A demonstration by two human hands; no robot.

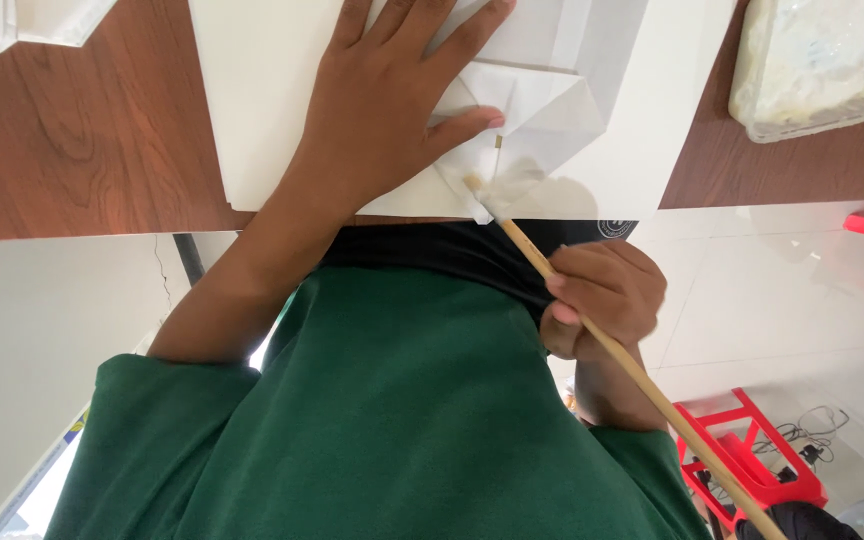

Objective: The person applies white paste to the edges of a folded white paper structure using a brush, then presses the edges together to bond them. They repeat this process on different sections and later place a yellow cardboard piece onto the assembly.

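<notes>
Folded white paper (527, 110) sat near the front edge of the brown wooden table (82, 140), lying on top of a bigger white sheet (272, 100) that covered most of the middle. Left hand (387, 95) was spread flat and open on it, fingers fanned out and the thumb pointing along one of the creases, basically pinning the thing down. Right hand (602, 300) was off the table, down by the green shirt (392, 420), closed around a long thin wooden stick (592, 325) in a sort of pencil grip. The stick's far tip touched the paper's near corner, right by a small flap at the table edge. As for progress, my read was somewhere in the middle: several sharp folds and angled panels were already there, so plenty of creasing looked done, but that corner flap looked unfinished, and I couldn't tell what final shape it was meant to be. A clear plastic container (812, 60) with something pale inside sat well apart at the table's far right, and red plastic stools (752, 460) stood on the tiled floor.
</notes>
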